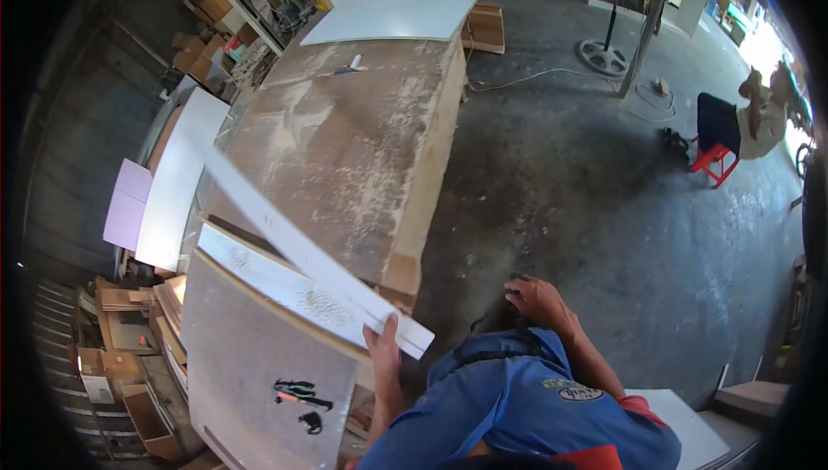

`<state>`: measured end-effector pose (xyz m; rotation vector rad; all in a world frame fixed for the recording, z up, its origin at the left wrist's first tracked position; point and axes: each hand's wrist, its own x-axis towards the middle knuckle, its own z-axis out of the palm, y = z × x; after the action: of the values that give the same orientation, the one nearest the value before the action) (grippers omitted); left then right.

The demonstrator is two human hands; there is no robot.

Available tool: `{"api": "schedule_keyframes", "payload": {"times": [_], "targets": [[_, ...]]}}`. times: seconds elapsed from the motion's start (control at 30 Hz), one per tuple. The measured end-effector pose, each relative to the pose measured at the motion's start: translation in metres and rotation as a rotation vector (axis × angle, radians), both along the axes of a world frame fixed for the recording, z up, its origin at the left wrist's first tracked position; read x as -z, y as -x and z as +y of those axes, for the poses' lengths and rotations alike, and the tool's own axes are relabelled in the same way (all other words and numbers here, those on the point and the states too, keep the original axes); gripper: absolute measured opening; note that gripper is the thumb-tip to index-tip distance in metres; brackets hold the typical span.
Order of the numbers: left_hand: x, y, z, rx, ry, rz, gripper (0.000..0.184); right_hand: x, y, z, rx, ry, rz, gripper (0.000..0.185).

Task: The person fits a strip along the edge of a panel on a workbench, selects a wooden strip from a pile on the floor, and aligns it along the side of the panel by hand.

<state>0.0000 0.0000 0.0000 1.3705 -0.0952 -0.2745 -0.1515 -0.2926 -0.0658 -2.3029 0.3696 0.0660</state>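
Note:
My left hand [384, 347] is closed on the near end of a long white board [297, 246]. The board slants away to the upper left, over a gap between two worktables. Below it lies a white panel [259, 272] with sawdust or chips scattered on it. My right hand [539, 304] is in front of my waist, above the blue apron [552, 392], fingers curled. A small dark shape shows at its fingertips, too unclear to name. On the near worktable [233, 341] are green-handled pliers [295, 386], an orange-and-black tool [306, 400] and a small black object [310, 423].
The long brown worktable [345, 159] carries a white sheet [392, 17] at its far end and a small white-and-dark tool [354, 65]. White and lilac panels [129, 203] stand left. A person [763, 116] sits on a red stool [716, 164] at right. A cord [535, 78] crosses the floor.

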Motion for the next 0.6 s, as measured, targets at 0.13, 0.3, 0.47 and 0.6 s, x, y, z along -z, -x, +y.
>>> {"api": "schedule_keyframes", "payload": {"times": [0.13, 0.3, 0.47, 0.6], "targets": [[-0.017, -0.020, -0.181, 0.194, 0.030, 0.018, 0.038, -0.063, -0.022, -0.144, 0.087, 0.036, -0.107, 0.029], [-0.003, -0.070, -0.295, 0.538, 0.028, 0.052, 0.046, -0.081, -0.087, -0.197, 0.190, -0.335, -0.213, 0.029], [0.025, -0.139, -0.418, 0.672, 0.092, -0.025, 0.047, -0.078, -0.156, -0.258, 0.294, -0.678, -0.177, 0.034], [0.046, -0.208, -0.517, 0.735, 0.135, -0.026, 0.048, -0.061, -0.214, -0.333, 0.423, -0.659, -0.095, 0.038]]}}
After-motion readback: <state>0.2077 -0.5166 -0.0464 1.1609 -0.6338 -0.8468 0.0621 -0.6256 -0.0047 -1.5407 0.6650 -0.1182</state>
